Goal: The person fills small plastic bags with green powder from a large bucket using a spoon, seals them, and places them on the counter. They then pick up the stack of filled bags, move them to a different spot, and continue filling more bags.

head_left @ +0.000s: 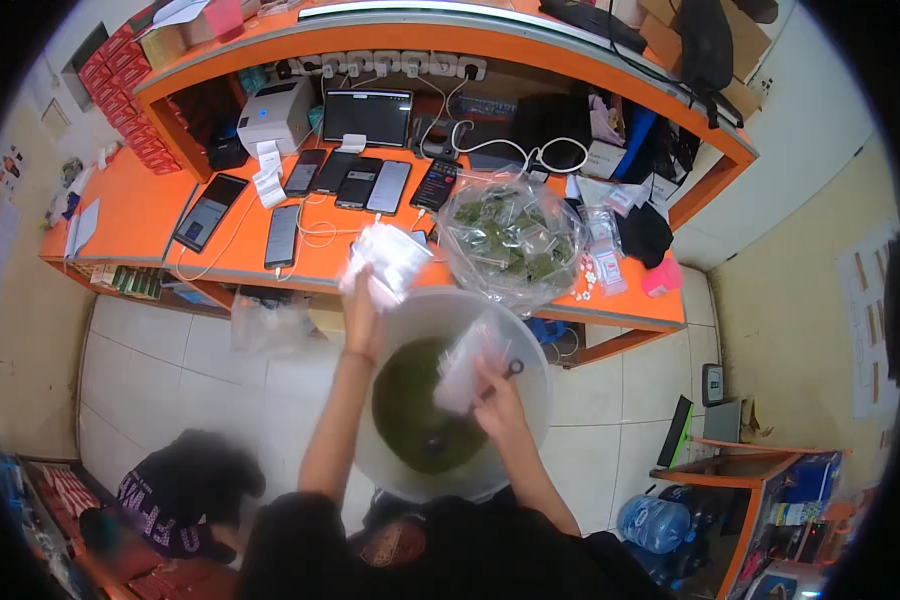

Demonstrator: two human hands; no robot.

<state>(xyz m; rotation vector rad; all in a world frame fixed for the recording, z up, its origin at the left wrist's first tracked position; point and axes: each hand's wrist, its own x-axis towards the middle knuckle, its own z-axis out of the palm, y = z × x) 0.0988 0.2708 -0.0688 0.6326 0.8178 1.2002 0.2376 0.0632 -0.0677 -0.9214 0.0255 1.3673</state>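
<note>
My left hand (362,300) is raised over the desk edge, shut on a bunch of small clear plastic bags (390,258). My right hand (495,395) holds one small clear zip bag (465,365) over a large white bucket (530,340). Dark green plant material (410,415) fills the bottom of the bucket. Behind the bucket, on the orange desk (140,215), sits a big clear bag (510,240) stuffed with small packets of green material.
Several phones (360,182) on cables lie in a row on the desk, with a tablet (368,117) and a white label printer (275,115) behind. A person in dark clothes (175,490) crouches at lower left. Water jugs (655,522) stand at lower right.
</note>
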